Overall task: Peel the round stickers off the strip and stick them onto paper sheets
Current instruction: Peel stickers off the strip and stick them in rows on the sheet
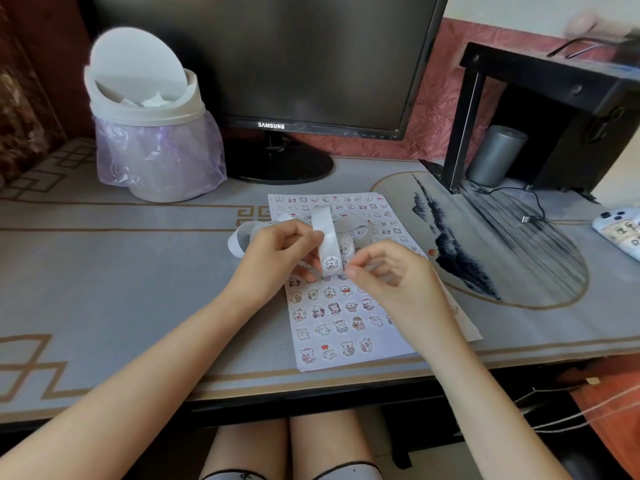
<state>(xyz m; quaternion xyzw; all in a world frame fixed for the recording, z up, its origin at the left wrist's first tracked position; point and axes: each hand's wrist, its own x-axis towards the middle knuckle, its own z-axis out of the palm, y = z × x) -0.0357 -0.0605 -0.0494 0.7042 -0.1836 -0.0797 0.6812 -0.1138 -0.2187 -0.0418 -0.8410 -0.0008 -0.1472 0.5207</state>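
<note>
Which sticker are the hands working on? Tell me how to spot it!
Start at the black monitor and come down to the paper sheet covered with cartoon stickers. Above it, the left hand holds up a white strip. The sticker is up on that strip next to the right hand, while the others lie flat in rows.

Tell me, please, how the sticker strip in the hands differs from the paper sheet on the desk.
The strip is narrow and loops in the air, gripped by the left hand with the right hand pinching its edge; the paper sheet is wide and lies flat on the desk. The strip is one sticker wide, with one round sticker plain near its lower end; the paper sheet carries many rows across. Both are white and carry cartoon stickers.
</note>
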